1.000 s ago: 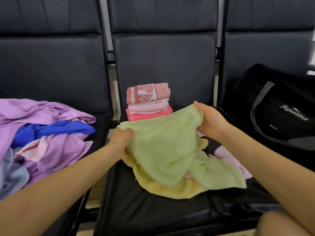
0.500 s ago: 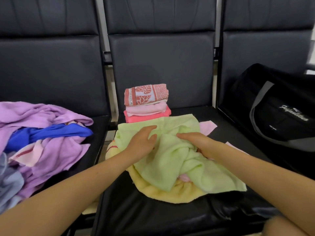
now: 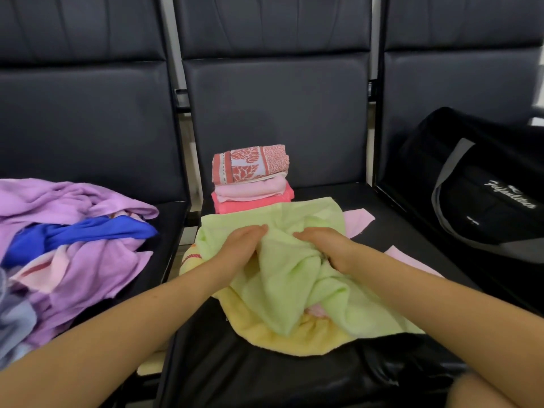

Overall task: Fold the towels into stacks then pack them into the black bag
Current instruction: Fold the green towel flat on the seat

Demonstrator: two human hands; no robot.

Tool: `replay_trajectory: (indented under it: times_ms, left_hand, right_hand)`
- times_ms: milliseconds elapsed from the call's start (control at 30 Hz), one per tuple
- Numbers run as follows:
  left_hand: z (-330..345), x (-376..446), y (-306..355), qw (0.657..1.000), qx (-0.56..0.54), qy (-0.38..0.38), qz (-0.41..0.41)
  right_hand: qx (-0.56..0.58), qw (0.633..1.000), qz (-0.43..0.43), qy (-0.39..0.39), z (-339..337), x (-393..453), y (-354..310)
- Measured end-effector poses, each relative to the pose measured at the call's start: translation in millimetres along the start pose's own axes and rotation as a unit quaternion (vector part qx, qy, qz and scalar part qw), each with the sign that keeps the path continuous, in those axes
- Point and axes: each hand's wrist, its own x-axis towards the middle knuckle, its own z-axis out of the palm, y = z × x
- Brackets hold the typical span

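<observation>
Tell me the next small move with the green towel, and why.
Probably pull the hands apart to spread the green towel flat: left hand and right hand bunch its middle, so it lies crumpled, unlike the folded stack behind.

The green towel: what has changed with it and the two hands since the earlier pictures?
Both hands brought the green towel down from its raised, spread hold onto the seat. The left hand and right hand moved together and now bunch its middle. The folded stack, purple pile and black bag stayed put.
</observation>
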Motion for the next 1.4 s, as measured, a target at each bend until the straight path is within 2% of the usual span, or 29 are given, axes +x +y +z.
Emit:
replay_trajectory:
  times_ms: [100,167,267,333,400,500,567,633,700,733,800,867,967,1100,1200,1300,1400]
  left_hand:
    - [-17.5,-4.0,9.6,0.978,-0.203,0.055,0.007]
    - [-28.6,-9.1,17.6,0.947,-0.319,0.028,0.021]
    - [-43.2,-19.0,23.9,0.918,-0.397,-0.001,0.005]
    - [-51.6,-23.7,22.9,0.916,-0.400,0.032,-0.003]
    - [-59.1,-25.7,19.9,0.925,-0.375,0.056,0.004]
    - [-62.6,-21.8,13.4,0.948,-0.298,0.111,0.004]
    - [-61.7,-14.2,2.9,0.972,-0.165,0.169,-0.006]
    - [-63.4,-6.9,-12.3,0.984,0.025,0.173,-0.019]
    - [-67.9,-6.4,-22.8,0.962,0.206,0.176,-0.028]
    - [-68.9,-8.4,-26.6,0.940,0.288,0.184,-0.002]
    - [-63.3,-16.4,-28.4,0.897,0.390,0.175,0.109]
    - [-45.8,-31.3,-22.2,0.897,0.380,0.130,0.186]
    - [-15.4,-55.7,-14.3,0.908,0.365,0.038,0.202]
    - [20.0,-79.7,-15.4,0.873,0.418,-0.081,0.236]
    - [40.9,-85.7,-17.5,0.858,0.436,-0.104,0.250]
    - [49.7,-81.8,-22.2,0.837,0.471,-0.091,0.262]
    - [47.1,-75.8,-21.6,0.858,0.411,-0.081,0.298]
  right_hand:
    - [0.099,0.995,-0.011,0.029,-6.0,2.0,-14.2]
    - [0.171,0.983,-0.034,0.066,-15.0,0.7,-29.2]
    - [0.245,0.956,-0.078,0.141,-37.6,2.8,-48.2]
    - [0.180,0.953,-0.101,0.220,-57.5,3.8,-56.9]
    - [0.093,0.948,-0.133,0.275,-73.7,3.1,-63.9]
    - [0.083,0.938,-0.164,0.294,-80.6,-1.1,-66.1]
    - [0.101,0.945,-0.157,0.267,-78.3,-0.3,-57.8]
    - [0.122,0.965,-0.111,0.204,-72.4,-1.6,-42.4]
    - [0.077,0.984,-0.049,0.156,-69.1,-5.2,-24.7]
    - [0.030,0.989,-0.020,0.145,-70.1,-6.7,-16.6]
    - [-0.062,0.991,0.022,0.116,-71.9,-11.1,-4.1]
    - [-0.110,0.990,0.041,0.083,-71.9,-17.1,1.6]
    - [-0.134,0.989,0.053,0.028,-71.4,-27.8,5.1]
    - [-0.133,0.988,0.068,-0.026,-70.6,-42.2,6.8]
    - [-0.106,0.994,0.031,0.017,-70.3,-44.2,8.2]
    - [-0.031,0.999,0.003,0.044,-68.7,-48.5,6.6]
    - [0.051,0.996,-0.021,0.063,-70.5,-50.3,1.3]
